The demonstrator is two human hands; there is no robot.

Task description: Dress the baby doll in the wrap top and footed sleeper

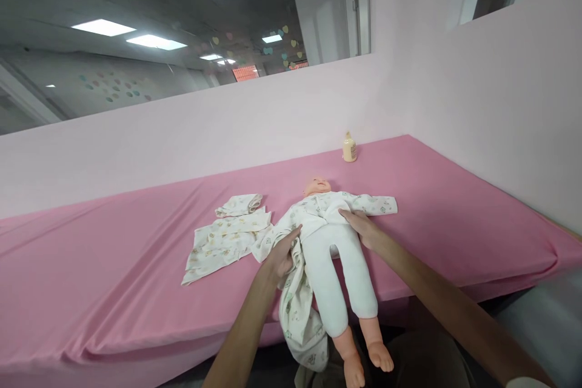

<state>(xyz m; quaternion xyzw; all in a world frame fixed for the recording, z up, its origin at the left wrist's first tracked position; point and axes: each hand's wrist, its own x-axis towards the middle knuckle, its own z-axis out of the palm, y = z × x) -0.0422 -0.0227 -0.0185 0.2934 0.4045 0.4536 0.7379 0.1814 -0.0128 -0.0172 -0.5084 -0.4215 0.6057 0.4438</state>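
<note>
A baby doll (334, 242) lies on its back on the pink-covered table, its lower legs and bare feet (379, 354) reaching past the front edge. White cloth covers its legs, and a white printed baby garment (297, 321) is on its upper body, one sleeve stretched right. The rest of that garment bunches by the doll's left-side hip in view and hangs over the edge. My left hand (282, 256) is closed on the bunched garment, its thumb against the doll's side. My right hand (361, 227) rests at the other side of the waist, fingers stretched out.
Left of the doll lie a flat printed baby garment (227, 239) and a folded printed cloth (239, 205). A cream pump bottle (349, 148) stands near the wall. The pink sheet (127, 254) has loose folds. A mirror (182, 30) hangs on the wall.
</note>
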